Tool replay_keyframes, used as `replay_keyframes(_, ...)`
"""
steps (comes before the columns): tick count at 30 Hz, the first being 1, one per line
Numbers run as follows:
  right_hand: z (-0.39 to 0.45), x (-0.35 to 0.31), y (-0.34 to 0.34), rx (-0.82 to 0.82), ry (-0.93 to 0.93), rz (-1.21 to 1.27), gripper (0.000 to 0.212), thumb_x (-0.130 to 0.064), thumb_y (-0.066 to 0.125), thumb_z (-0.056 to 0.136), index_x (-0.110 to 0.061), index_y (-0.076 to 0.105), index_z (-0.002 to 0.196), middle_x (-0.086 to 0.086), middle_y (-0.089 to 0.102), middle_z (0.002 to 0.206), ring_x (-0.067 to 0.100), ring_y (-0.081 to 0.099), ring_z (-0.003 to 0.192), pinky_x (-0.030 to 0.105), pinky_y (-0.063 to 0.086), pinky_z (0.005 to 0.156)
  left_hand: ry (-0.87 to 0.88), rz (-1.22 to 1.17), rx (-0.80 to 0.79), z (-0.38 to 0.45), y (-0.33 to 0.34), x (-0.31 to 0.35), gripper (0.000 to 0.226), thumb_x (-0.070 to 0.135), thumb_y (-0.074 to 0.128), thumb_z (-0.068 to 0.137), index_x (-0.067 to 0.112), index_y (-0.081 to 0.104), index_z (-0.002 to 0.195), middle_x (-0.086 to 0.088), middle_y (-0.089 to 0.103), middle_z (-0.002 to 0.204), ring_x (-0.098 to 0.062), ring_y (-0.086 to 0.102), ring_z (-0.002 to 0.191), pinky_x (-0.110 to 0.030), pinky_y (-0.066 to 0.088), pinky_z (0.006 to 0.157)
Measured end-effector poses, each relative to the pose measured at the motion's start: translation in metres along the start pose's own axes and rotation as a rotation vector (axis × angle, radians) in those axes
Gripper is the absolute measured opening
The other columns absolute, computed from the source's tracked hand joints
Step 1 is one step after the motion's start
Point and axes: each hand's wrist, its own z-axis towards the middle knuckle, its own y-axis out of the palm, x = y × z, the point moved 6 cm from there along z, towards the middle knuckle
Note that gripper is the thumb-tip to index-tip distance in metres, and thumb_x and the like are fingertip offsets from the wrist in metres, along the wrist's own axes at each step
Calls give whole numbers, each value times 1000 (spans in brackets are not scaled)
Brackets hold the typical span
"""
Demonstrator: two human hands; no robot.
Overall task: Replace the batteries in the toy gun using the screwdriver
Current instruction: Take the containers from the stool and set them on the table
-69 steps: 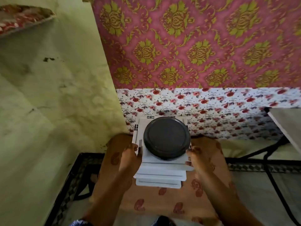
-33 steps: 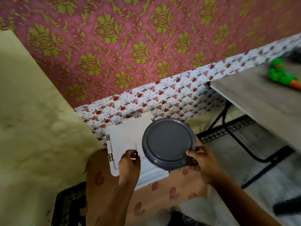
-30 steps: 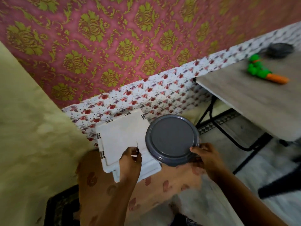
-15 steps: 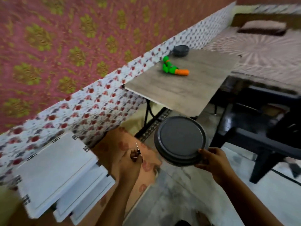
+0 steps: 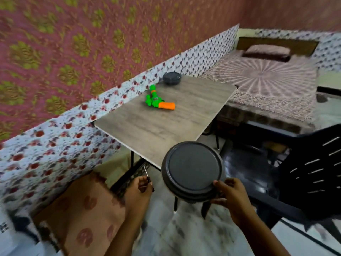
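toy gun [image 5: 158, 101] on table [image 5: 166, 124], hands carrying screwdriver [image 5: 147, 173] — lid [image 5: 192, 169]

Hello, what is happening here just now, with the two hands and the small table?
A person is carrying things toward a small grey table. The right hand grips a round dark container by its rim, held in the air in front of the table's near edge. The left hand pinches a small screwdriver, tip pointing up. On the table lie a green and orange toy gun and another dark round container. The gun is untouched; no battery work has begun.
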Motion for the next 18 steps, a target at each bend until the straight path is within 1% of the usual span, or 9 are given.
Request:
replay_keyframes(2, 18, -13, -8, -23, 9, 9, 23, -8, 59, 87, -8, 46, 107, 20, 58, 97, 29, 65, 76, 35, 56, 55, -13, 22, 12, 9, 16, 11, 9, 13, 66, 85, 14, 61, 93, -1, 63, 80, -7, 57, 69, -15, 42, 62)
replay_keyframes(3, 27, -18, -9, -35, 11, 10, 22, -8, 59, 87, -9, 46, 106, 18, 58, 95, 28, 65, 74, 34, 56, 54, -12, 24, 17, 14, 22, 15, 10, 14, 66, 85, 15, 60, 94, -1, 63, 81, -8, 56, 70, -16, 40, 62)
replay_keyframes(5, 42, -27, -9, -38, 12, 18, 23, -9, 59, 87, -8, 47, 106, 16, 57, 92, 26, 65, 71, 33, 57, 52, -21, 25, 15, 25, 32, 21, 13, 14, 67, 84, 14, 61, 96, -1, 63, 83, -13, 57, 74, -21, 41, 66)
replay_keyframes(7, 63, -38, -6, -43, 10, 19, 24, -9, 59, 87, -6, 48, 108, 15, 57, 87, 25, 64, 66, 35, 58, 54, -44, 4, 28, 41, 42, 24, 15, 11, 67, 84, 13, 61, 98, -1, 64, 85, -14, 59, 75, -26, 48, 71)
replay_keyframes(9, 88, -47, -1, -51, 12, 18, 27, -10, 60, 87, -5, 48, 110, 15, 57, 86, 25, 64, 64, 36, 58, 55, -59, -26, 42, 59, 50, 26, 15, 10, 67, 84, 16, 60, 96, 0, 66, 84, -14, 62, 76, -31, 51, 77)
replay_keyframes(12, 125, -64, 11, -67, 1, 22, 30, -10, 60, 88, -5, 46, 114, 17, 57, 90, 26, 64, 65, 31, 56, 49, -59, -61, 39, 90, 61, 35, 14, 11, 65, 86, 21, 59, 94, 7, 66, 83, -14, 65, 78, -29, 51, 75)
replay_keyframes(13, 142, -70, 17, -80, -5, 21, 31, -10, 60, 88, -5, 46, 115, 18, 57, 92, 26, 63, 66, 31, 56, 49, -56, -79, 37, 105, 67, 37, 15, 10, 64, 86, 22, 58, 93, 6, 66, 83, -16, 65, 78, -31, 53, 75)
replay_keyframes(15, 166, -81, 26, -92, -12, 27, 33, -9, 60, 88, -3, 45, 117, 18, 57, 94, 26, 62, 69, 35, 57, 53, -61, -102, 31, 128, 75, 44, 18, 7, 63, 87, 24, 57, 89, 2, 66, 84, -18, 66, 76, -38, 56, 77)
replay_keyframes(18, 208, -96, 42, -107, -3, 29, 35, -9, 59, 88, -1, 45, 119, 15, 55, 89, 25, 61, 67, 35, 56, 52, -82, -106, 66, 168, 82, 54, 24, 7, 63, 87, 29, 56, 82, -2, 67, 86, -17, 66, 75, -40, 57, 76)
